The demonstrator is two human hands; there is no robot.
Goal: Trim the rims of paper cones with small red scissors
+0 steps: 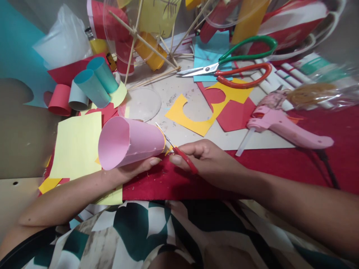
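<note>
My left hand [140, 165] is closed around a pink paper cup [146, 138] lying on its side, its open mouth toward the left. A thin yellow paper edge [164, 140] shows around the cup's right end. In my right hand [207, 160] is a small pair of scissors [185, 158] with red handles. Their blades lie along the yellow edge, and a small yellow scrap hangs beside them. Most of my left fingers are hidden beneath the cup.
Large scissors [244, 61] with green and red handles lie at the back. A pink glue gun [291, 129] rests at right. Paper tubes [92, 87], a bamboo stick frame [134, 35], cut yellow paper [193, 121] and a pale yellow sheet [75, 145] stand or lie around the grey board.
</note>
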